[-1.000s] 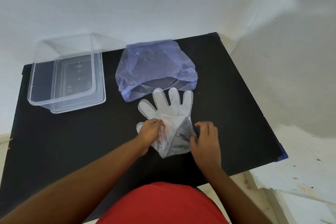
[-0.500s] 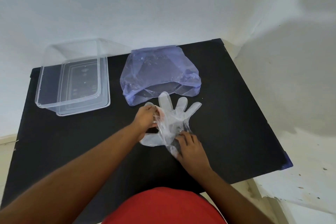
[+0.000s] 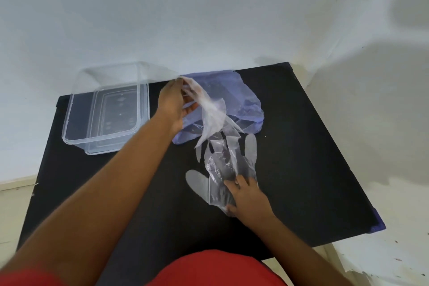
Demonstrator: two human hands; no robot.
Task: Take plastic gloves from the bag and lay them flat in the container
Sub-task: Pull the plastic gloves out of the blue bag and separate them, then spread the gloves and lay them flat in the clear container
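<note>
Black table (image 3: 301,146), set against a white wall (image 3: 209,18).

Clear plastic container (image 3: 76,121): at 10 o'clock on the table, open-topped, what looks like its lid beneath it; no glove inside that can be made out.

Blue-tinted plastic bag (image 3: 243,100): at 12 o'clock, slumped, its mouth facing the person; it sits just right of the container.

Lifted glove (image 3: 211,114): thin clear plastic, pinched at one end by the left hand (image 3: 173,104), raised above the table in front of the bag, its fingers trailing down toward 5 o'clock. The left forearm crosses the table from 7 o'clock and covers the container's near right corner and the bag's left edge.

Glove stack (image 3: 220,169): at table centre, flat on the surface, fingers pointing to 12 o'clock, a thumb lobe sticking out at 9 o'clock. How many gloves lie in it cannot be told. The right hand (image 3: 248,197) presses down on its cuff end, fingers spread flat.

Red garment (image 3: 216,269): at 6 o'clock, at the bottom edge of view.

The lifted glove's lower tips hang over the stack's fingers; whether they touch cannot be told.
</note>
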